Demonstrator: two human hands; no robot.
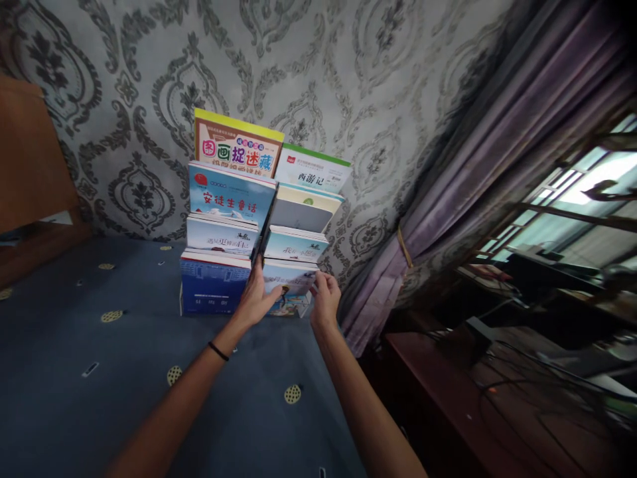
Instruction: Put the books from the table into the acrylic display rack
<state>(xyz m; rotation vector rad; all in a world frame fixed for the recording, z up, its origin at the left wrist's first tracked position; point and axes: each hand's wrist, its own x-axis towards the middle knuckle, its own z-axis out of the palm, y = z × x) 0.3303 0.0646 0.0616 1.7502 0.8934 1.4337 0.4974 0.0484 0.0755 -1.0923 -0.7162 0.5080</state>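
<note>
Two side-by-side columns of books stand in stepped tiers against the wall. At the front of the right column is a pale blue-grey book point(291, 275), gripped at its left edge by my left hand point(256, 295) and at its right edge by my right hand point(326, 299). Both hands have their fingers closed on it. A light blue book point(296, 247) stands behind it. Beside my left hand is a dark blue book point(213, 285), front of the left column. Farther back rise a blue book with red characters point(231, 199) and a yellow-topped book point(239, 146).
The books rest on a dark blue cloth point(124, 372) with yellow patches. Patterned wallpaper point(318, 66) rises behind. At right hang a tied purple curtain point(423, 212) and a reddish-brown table point(448, 398) with cables. Brown wooden furniture point(30, 153) stands at left.
</note>
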